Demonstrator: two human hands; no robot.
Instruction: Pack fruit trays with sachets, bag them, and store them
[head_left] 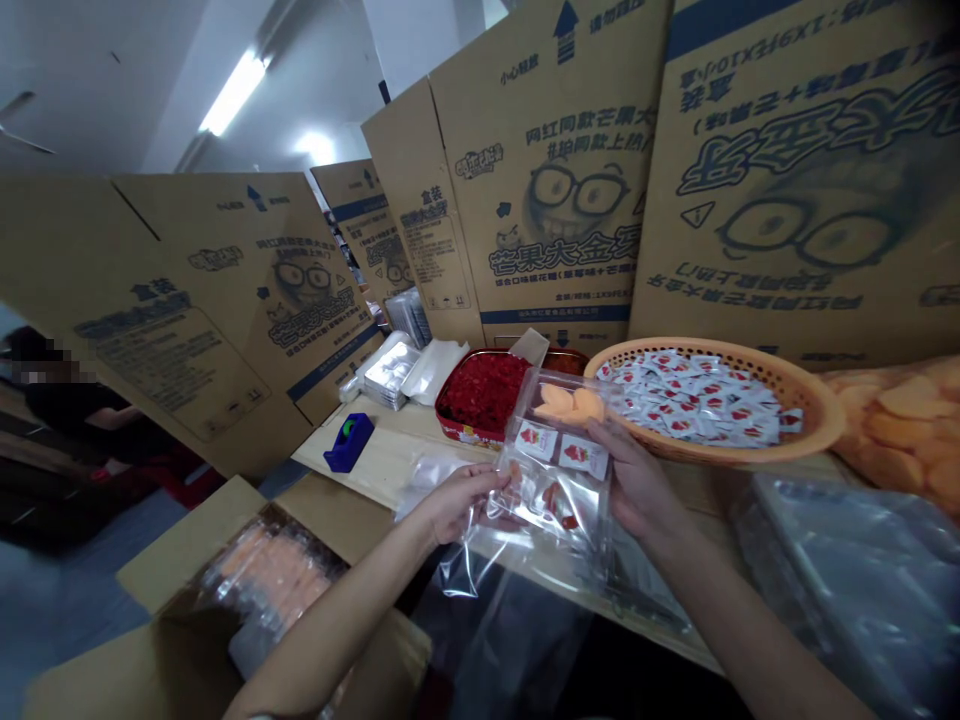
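A clear plastic tray (544, 447) is held up over the table edge. Orange wafer-like pieces (568, 403) sit in its top section, two white sachets with red print (583, 455) lie across the middle, and small reddish bits show lower down. My right hand (637, 485) grips the tray along its right side. Shiny clear film of a plastic bag (469, 560) surrounds the tray's lower part and hangs below it. At the left, my left hand (466, 502) pinches the bag with its fingers closed. How far the bag covers the tray is hard to see.
Behind the tray stand a red tin of dark red shreds (480, 390) and an orange basket (832, 415) of sachets. Left are a blue tape dispenser (349, 443) and stacked clear packs (390, 370). An open carton (161, 650) holds packed trays. A person (75, 400) sits far left.
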